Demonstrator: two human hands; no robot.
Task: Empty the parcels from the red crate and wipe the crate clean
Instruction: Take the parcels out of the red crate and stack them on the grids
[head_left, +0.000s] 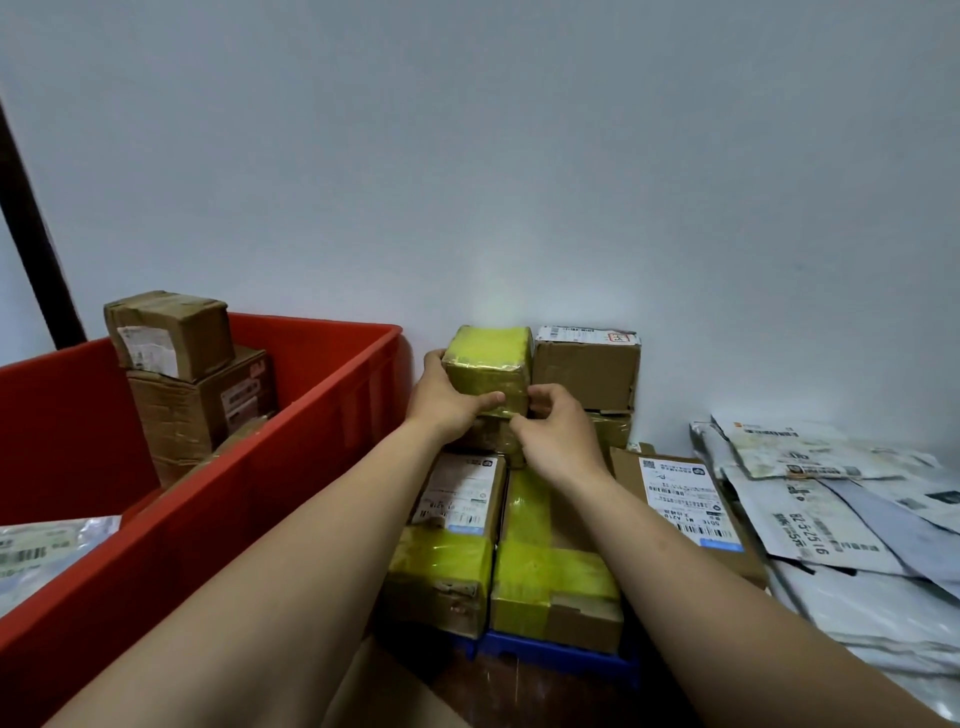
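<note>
Near: taped boxes (556, 566) packed side by side right of the red crate (218, 525), grey mailer bags (852, 525) piled further right. Both hands wrapped around a small yellow-taped box (491, 366) on the stack by the wall: left hand (452, 402) on its left side, right hand (558, 434) at its lower front edge. Crate holds two stacked cardboard boxes (192, 384) at the far end, plus a plastic bag (47, 556) at the near end.

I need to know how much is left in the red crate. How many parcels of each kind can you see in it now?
Cardboard boxes in the red crate: 2, a small box stacked on a larger box
Plastic mailer bags: 1, a grey bag at the near end
Total visible: 3; a brown edge beside the boxes may be another parcel, unclear.
</note>
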